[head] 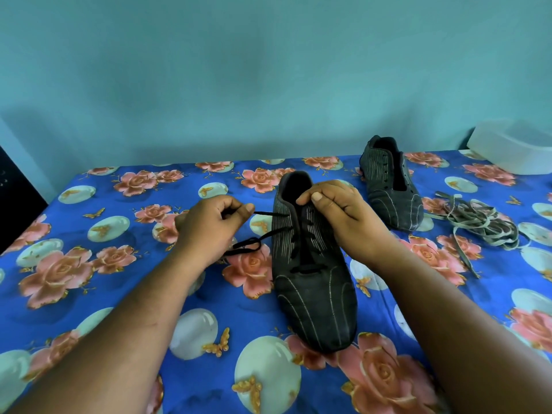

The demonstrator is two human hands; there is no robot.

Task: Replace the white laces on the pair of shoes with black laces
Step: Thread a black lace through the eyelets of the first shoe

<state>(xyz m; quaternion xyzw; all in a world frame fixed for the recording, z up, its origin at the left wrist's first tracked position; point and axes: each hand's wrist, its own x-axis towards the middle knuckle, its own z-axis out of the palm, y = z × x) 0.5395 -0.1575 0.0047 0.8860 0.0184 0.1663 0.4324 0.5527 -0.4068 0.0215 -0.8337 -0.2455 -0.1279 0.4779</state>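
Black lace (270, 214): threaded in crossings up the near shoe (313, 282); one end runs out taut to your left from the top eyelets, and a slack length of it loops on the cloth just beside the shoe's left flank, partly hidden under your left wrist.

Near shoe: dark, with pale stitched stripes; it lies flat in front of you between your forearms, toe toward you, heel opening toward the wall.

Your left hand (209, 225): held left of the shoe, above the cloth. Its fingers (236, 206) are curled, thumb and forefinger pinching the taut end of the black lace.

Your right hand (343, 210): placed over the shoe's upper eyelets and right flank. Thumb and forefinger are pressed together at the top of the lacing; whether they pinch the other lace end or the edge of the shoe cannot be told. The remaining fingers are curled against the shoe's side.

Second shoe (391, 183): same pattern, well apart to the right and farther back, toe toward you, eyelets bare and tongue gap open.

White laces (478, 222): a loose greyish tangle on the cloth, just to the right of the second shoe, one strand trailing toward you.

Floral cloth (125, 294): blue, printed with pink roses, pale spheres and gold butterflies; it covers the surface carrying everything.

White plastic container (513, 147): far right, at the back edge against the teal wall (268, 70).
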